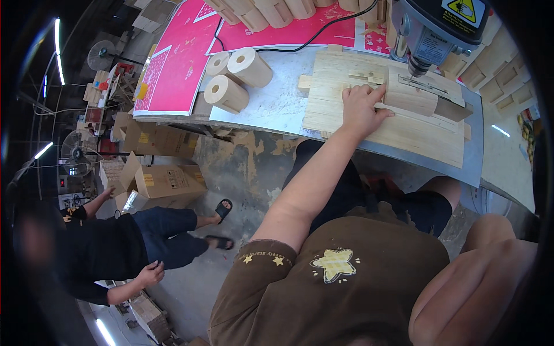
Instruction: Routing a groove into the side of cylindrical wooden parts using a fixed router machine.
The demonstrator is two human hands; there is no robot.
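My left hand (362,106) reaches over a flat wooden board (332,109). Its index finger and thumb rest against the left end of a pale wooden cylinder (412,102), and the other fingers are curled. This cylinder lies on its side on the board, with a narrow slot and a thin metal strip along its top. Above it is the chuck (418,67) of a drill press (433,40). A wooden block (453,109) sits at the cylinder's right end. My right arm (470,282) is bent at the lower right; its hand is out of view.
Left of the board stand three bored wooden cylinders (250,67). A black cable (323,26) crosses the pink sheets (184,63). More wooden pieces (274,11) line the back. Cardboard boxes (167,181) and another person (127,242) are at the left.
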